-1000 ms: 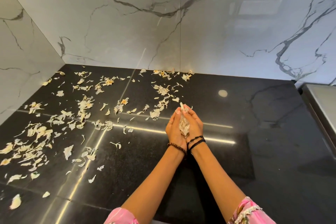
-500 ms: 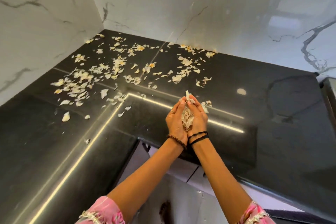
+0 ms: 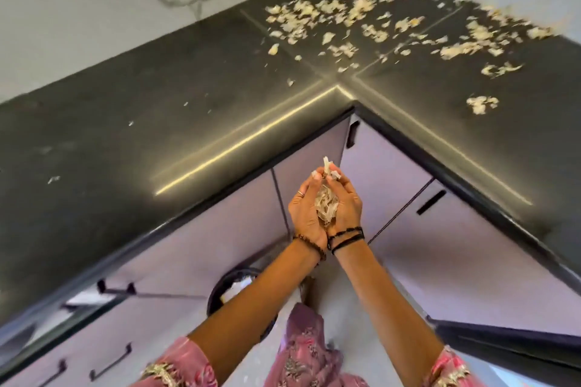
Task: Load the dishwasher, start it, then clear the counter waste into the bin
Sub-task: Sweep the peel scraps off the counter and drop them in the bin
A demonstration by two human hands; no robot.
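My left hand [image 3: 304,212] and my right hand [image 3: 345,207] are cupped together, palms facing, around a handful of pale dry peels [image 3: 327,207]. A few flakes stick out above the fingertips. The hands are held in the air in front of the inner corner of the black counter [image 3: 157,122], off its edge. Many more peels [image 3: 339,12] lie scattered on the counter's far corner, with a small clump of peels [image 3: 481,104] at the right. Below my left forearm stands a round dark bin [image 3: 234,287] on the floor, partly hidden, with some waste inside.
Lilac cabinet fronts [image 3: 424,248] with dark handles run under both counter runs. Drawers with bar handles [image 3: 110,364] are at the lower left. A dark open panel edge [image 3: 503,342] juts in at the lower right. White marble wall [image 3: 94,3] backs the counter.
Both hands, still cupped around the peels, have pulled back from over the counter to past its edge. The view has tilted down, so the cabinets and the bin now show.
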